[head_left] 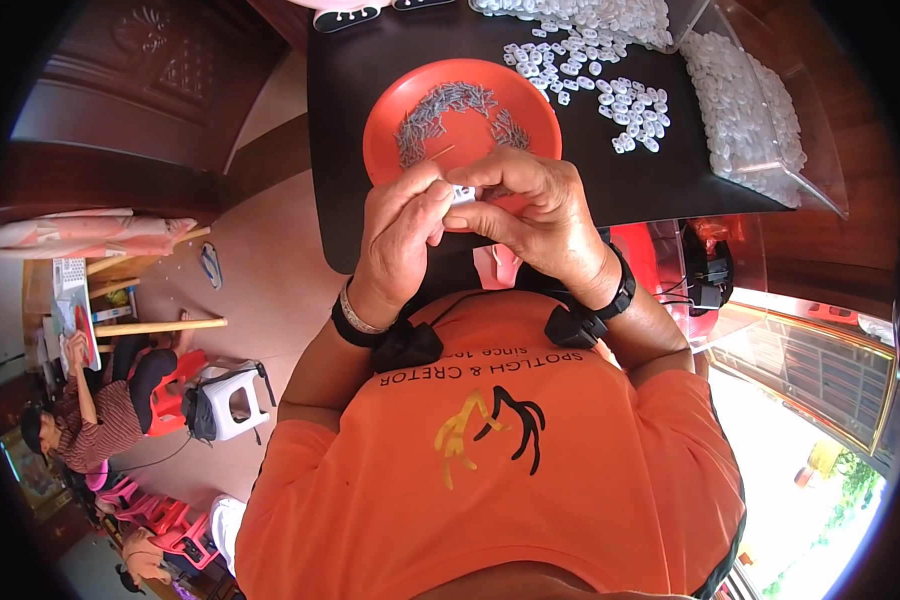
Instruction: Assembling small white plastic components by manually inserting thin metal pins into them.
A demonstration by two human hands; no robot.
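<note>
My left hand (402, 235) and my right hand (535, 215) meet in front of my chest, fingertips pinched together on one small white plastic piece (463, 194). Both hands hover over the near rim of a round orange plate (390, 115) that carries a ring of small grey metal pins (450, 100). The plate rests on a black table (350, 200). Beyond it lies a loose scatter of small white plastic pieces (630, 105). Each wrist wears a black band with a small black device.
A clear plastic bin (760, 120) full of white pieces sits at the table's right. Another person sits at a wooden table (160, 325) far left, with a white stool (235, 400) and red chairs (170, 515) nearby. A dark wooden door (130, 80) stands behind.
</note>
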